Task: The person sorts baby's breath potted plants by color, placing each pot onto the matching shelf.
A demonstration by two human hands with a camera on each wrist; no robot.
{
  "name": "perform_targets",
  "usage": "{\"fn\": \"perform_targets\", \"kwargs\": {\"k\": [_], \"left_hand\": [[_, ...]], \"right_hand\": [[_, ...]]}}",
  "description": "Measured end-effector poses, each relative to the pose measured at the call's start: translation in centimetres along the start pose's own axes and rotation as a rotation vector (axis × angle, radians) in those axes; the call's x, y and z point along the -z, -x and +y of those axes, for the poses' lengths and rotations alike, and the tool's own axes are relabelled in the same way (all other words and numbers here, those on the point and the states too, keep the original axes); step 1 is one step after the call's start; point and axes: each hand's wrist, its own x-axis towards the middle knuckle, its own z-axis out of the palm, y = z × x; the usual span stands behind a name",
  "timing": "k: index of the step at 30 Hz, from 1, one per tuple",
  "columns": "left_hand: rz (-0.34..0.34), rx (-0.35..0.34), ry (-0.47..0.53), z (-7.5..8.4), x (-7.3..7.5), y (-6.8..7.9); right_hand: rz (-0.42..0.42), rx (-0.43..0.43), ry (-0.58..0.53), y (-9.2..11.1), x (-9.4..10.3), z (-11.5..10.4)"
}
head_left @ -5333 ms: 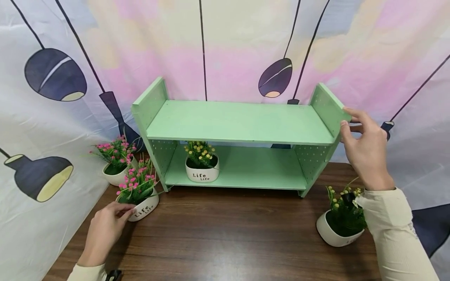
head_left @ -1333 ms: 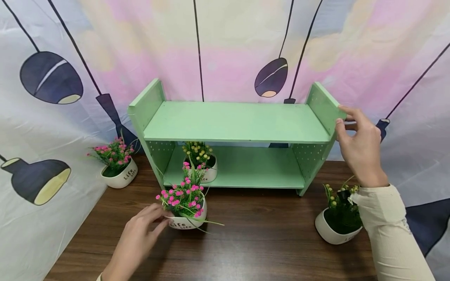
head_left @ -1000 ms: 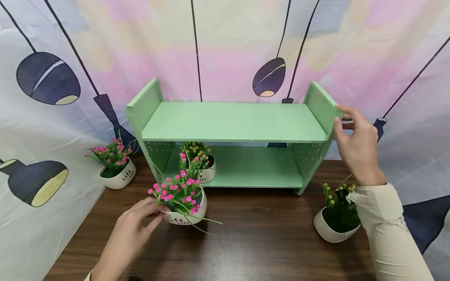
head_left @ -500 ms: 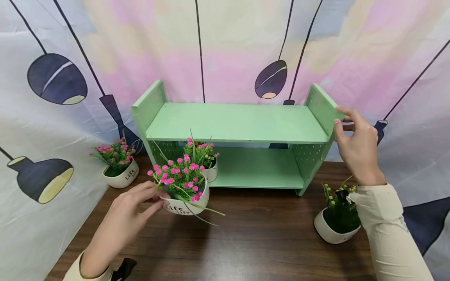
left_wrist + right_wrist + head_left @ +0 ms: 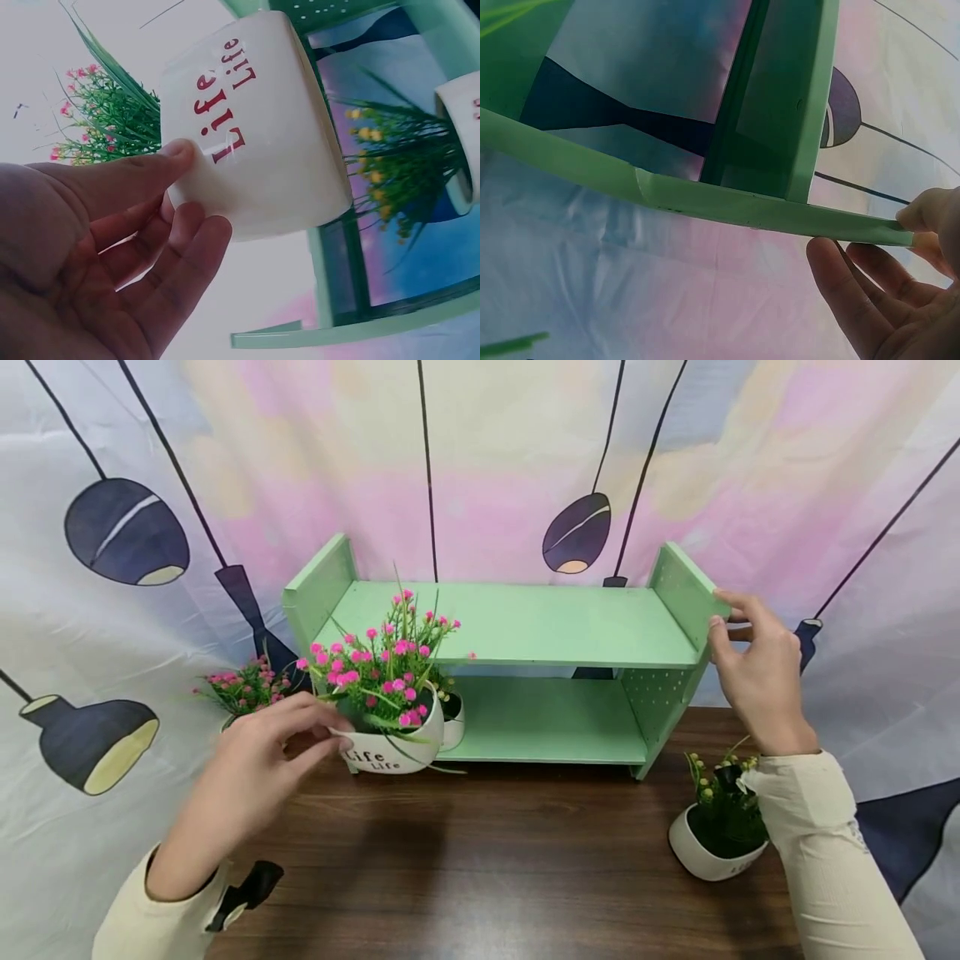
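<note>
My left hand pinches the left rim of a white flowerpot with pink artificial flowers, lettered "Life". This pot is raised above the table, in front of the left part of a green two-tier shelf. The left wrist view shows my thumb on the wall of the flowerpot and fingers curled behind. My right hand grips the upper front corner of the shelf's right side panel between thumb and fingers. On the lower tier stands a yellow-flowered pot, mostly hidden behind the held one.
Another pink-flowered pot stands at the table's left back, partly behind my left hand. A second yellow-flowered pot sits on the brown wooden table at the right, beneath my right forearm. A lamp-patterned curtain hangs behind the shelf.
My left hand has brought the pink-flowered pot from the table's left side toward the middle, then lifted it to the shelf's front. The right hand keeps its grip on the side panel.
</note>
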Motion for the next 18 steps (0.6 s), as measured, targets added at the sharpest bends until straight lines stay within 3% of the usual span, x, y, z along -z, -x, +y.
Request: {"fn": "perform_targets", "kwargs": {"k": [8, 18], "left_hand": [[-0.025, 0.020, -0.025, 0.2, 1.3, -2.7], [-0.056, 0.072, -0.029, 0.0, 1.6, -6.5]], "right_hand": [[-0.002, 0.010, 0.002, -0.2, -0.2, 0.3], [0.010, 0.015, 0.001, -0.1, -0.1, 0.4]]}}
